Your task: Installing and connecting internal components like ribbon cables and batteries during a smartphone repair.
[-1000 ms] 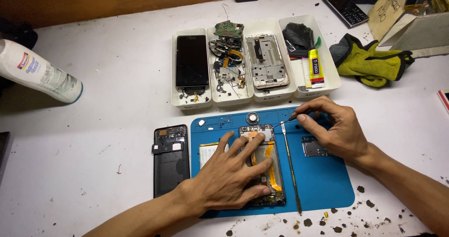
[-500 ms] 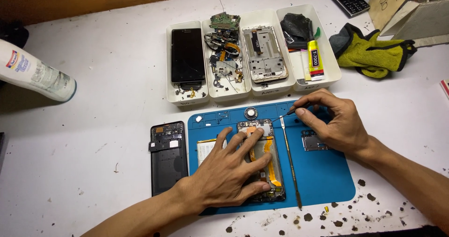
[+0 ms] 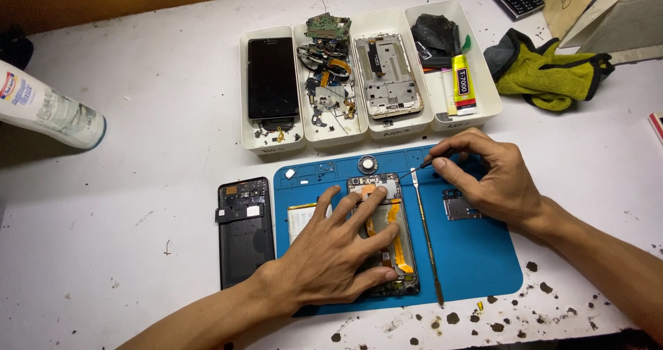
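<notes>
Two hands: left hand (image 3: 330, 260), right hand (image 3: 494, 181). One blue mat (image 3: 476, 260). One opened phone (image 3: 394, 243) on it, one thin metal pry tool (image 3: 428, 243), one small metal shield plate (image 3: 461, 206), one round silver part (image 3: 367, 164), one flat battery (image 3: 298, 219), partly hidden. One black back cover (image 3: 243, 232). Four white trays (image 3: 456, 118) in a row. One glue tube (image 3: 462, 82). One green glove or cloth (image 3: 549, 70), hard to tell which. One white bottle (image 3: 48, 111). Loose parts in second tray (image 3: 330, 125): too tangled to count.

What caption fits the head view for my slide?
Left hand steadies an opened phone on a blue mat while the right hand works fine tweezers at its top.
</notes>
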